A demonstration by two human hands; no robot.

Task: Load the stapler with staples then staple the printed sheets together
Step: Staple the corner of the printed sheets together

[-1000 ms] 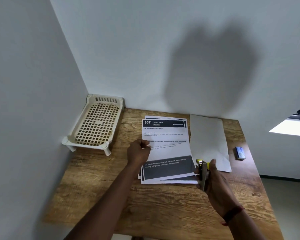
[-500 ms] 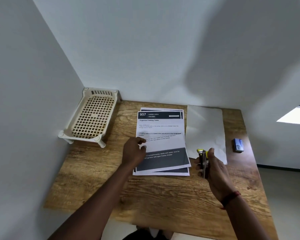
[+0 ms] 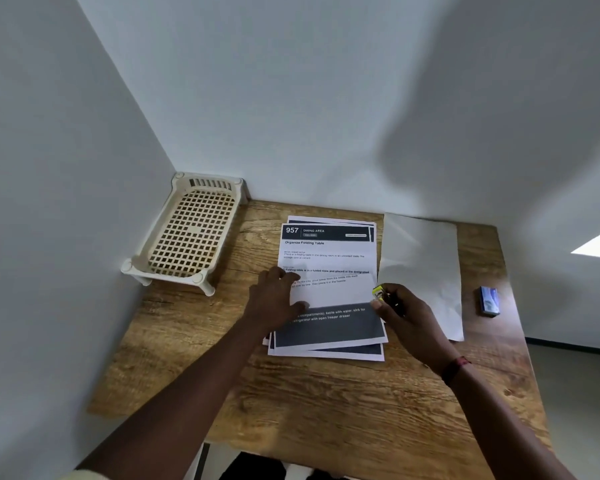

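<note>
Tabletop [image 3: 326, 427]: walls close it at 12 and 9, with open edges at 3 and 6. Printed sheets [image 3: 329, 261] lie mid-table toward 12, fanned, edges not flush. Likely the stapling step: square the stack first, then bite one corner. Blank sheet [image 3: 421, 251] lies just beside it at 3; tray [image 3: 187, 233] is in the 10 corner, well apart. Left hand [image 3: 274, 301] presses the stack's 9 side, fingers loosely spread. Right hand [image 3: 411, 318] at its 3 side, fingers wrapped round the stapler [image 3: 378, 293]. Small box [image 3: 489, 301] sits near the 3 edge, so swing clear of it.
</note>
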